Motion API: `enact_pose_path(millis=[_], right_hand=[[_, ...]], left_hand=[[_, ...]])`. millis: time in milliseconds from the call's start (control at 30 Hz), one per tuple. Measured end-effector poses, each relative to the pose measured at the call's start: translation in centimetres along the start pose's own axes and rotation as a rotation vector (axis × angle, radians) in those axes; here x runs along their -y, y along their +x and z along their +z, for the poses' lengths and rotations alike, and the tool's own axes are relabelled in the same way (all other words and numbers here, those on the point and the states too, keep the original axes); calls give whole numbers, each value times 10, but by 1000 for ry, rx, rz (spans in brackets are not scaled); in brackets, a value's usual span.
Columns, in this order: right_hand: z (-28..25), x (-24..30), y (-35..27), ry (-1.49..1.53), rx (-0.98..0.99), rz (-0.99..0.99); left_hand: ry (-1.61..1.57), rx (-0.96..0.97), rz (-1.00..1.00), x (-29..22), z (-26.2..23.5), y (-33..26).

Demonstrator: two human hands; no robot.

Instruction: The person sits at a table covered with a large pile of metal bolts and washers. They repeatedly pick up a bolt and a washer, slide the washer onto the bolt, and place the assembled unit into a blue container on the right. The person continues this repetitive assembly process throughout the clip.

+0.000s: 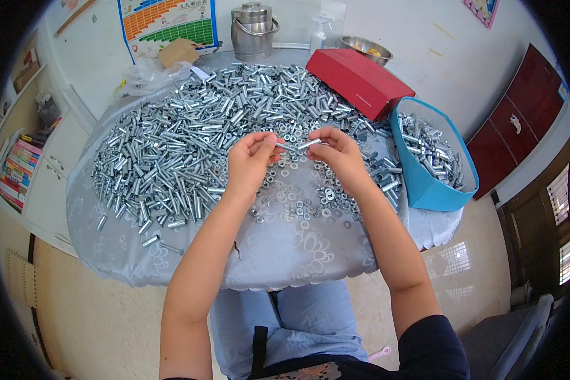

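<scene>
Both hands are raised over a big spread of loose metal hardware, close together with a small gap between them. My left hand is closed, its thumb and fingers pinching a thin metal bolt that points to the right. Between the thumb and fingers of my right hand is a shiny metal sleeve, tilted slightly, its free end toward the bolt. Bolts and sleeves are heaped to the left and behind. Flat washers and nuts lie scattered below the hands.
A blue fabric bin of assembled-looking hardware stands at the right. Behind it a red box lies on the heap. Along the back are a steel pail, a spray bottle, a metal bowl, and a plastic bag.
</scene>
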State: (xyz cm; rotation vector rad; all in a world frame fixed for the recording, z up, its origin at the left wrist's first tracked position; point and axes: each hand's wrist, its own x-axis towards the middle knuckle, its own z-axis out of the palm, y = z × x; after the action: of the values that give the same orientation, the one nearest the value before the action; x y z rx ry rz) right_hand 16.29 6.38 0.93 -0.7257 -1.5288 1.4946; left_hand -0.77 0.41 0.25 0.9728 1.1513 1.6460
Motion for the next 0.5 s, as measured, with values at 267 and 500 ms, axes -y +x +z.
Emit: enact_pose_path(millis=[267,500], right_hand=[[4,2,-3,-15,35,27],[10,-7,-3,-14,30,-24]], left_hand=[[-20,-10,-36,-3,-1,0],[-101,69,-89,2,0,0]])
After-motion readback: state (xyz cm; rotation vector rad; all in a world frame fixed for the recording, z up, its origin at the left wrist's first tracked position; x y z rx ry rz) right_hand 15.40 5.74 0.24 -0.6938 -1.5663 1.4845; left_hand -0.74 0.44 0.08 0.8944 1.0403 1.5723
